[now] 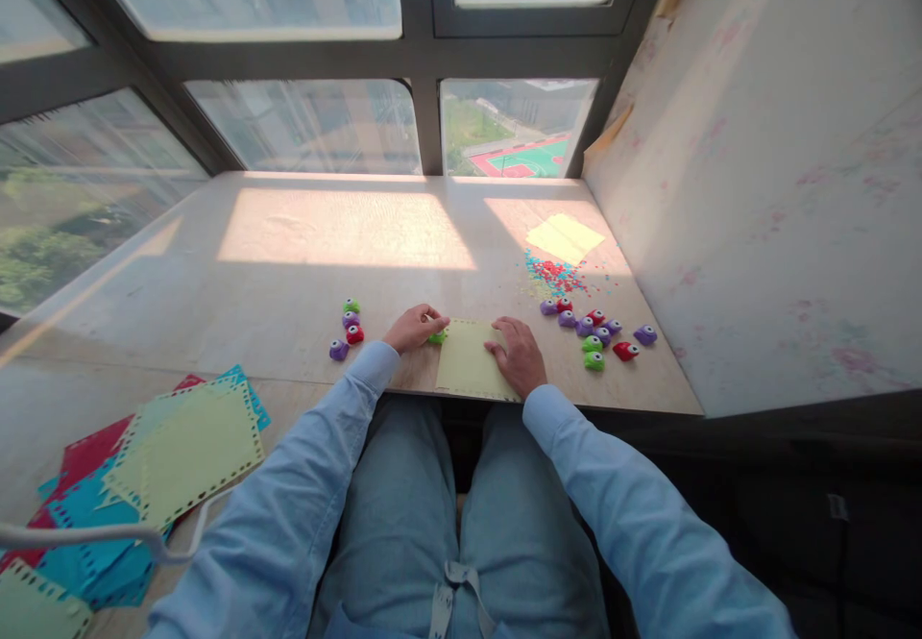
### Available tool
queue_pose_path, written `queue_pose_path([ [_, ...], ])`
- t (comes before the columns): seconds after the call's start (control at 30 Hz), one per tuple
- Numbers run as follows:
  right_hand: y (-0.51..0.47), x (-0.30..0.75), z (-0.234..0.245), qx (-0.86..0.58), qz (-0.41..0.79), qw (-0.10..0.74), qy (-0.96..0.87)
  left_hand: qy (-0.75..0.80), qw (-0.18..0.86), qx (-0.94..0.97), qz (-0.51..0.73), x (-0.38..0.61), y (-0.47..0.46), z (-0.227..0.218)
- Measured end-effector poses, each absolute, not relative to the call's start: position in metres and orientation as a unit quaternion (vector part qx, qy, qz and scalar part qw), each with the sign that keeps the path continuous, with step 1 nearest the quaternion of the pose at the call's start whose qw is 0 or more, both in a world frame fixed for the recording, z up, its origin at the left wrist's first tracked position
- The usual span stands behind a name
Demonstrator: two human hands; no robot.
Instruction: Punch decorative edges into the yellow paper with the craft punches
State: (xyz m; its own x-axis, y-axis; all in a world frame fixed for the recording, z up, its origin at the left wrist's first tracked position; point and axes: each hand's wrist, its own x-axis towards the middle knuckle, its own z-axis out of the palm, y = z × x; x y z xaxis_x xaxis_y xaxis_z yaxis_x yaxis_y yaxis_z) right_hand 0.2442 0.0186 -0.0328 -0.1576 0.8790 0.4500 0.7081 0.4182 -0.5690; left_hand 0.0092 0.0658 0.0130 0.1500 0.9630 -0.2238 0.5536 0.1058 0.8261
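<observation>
A pale yellow sheet of paper [470, 360] lies at the table's front edge, with small notches along its top edge. At its left side sits a green paper punch [437, 337], partly hidden under my left hand [418, 328], whose fingers are closed on it. My right hand [519, 356] grips the sheet's right side, thumb over the paper and fingers bent near the upper right corner. To the right stand several purple, red and green punches [585, 326] with eye-like tops. A shorter row of similar punches [351, 320] is left of my left hand.
Red, blue and yellow paper bits [554, 276] are scattered at the right, below a stack of yellow sheets [566, 237]. Hole-edged coloured sheets [194, 447] lie at the left, with a white curved bar [86, 535] across them. Windows and a papered wall [778, 187] border the table.
</observation>
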Motion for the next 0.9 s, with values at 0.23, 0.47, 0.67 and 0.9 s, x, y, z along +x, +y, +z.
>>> queue_pose_path([
  [0.23, 0.019, 0.246, -0.035, -0.529, 0.128, 0.384, -0.746, 0.605, 0.340, 0.667, 0.272, 0.009, 0.057, 0.006],
  [0.47, 0.020, 0.247, -0.037, -0.532, 0.132, 0.387, -0.741, 0.615, 0.289, 0.655, 0.329, 0.011, 0.042, -0.005],
  [0.67, 0.021, 0.246, -0.037, -0.531, 0.120, 0.389, -0.743, 0.615, 0.209, 0.680, 0.340, 0.014, 0.028, -0.006],
  [0.9, 0.021, 0.246, -0.037, -0.531, 0.123, 0.394, -0.740, 0.671, 0.078, 0.671, 0.304, 0.008, 0.019, -0.007],
])
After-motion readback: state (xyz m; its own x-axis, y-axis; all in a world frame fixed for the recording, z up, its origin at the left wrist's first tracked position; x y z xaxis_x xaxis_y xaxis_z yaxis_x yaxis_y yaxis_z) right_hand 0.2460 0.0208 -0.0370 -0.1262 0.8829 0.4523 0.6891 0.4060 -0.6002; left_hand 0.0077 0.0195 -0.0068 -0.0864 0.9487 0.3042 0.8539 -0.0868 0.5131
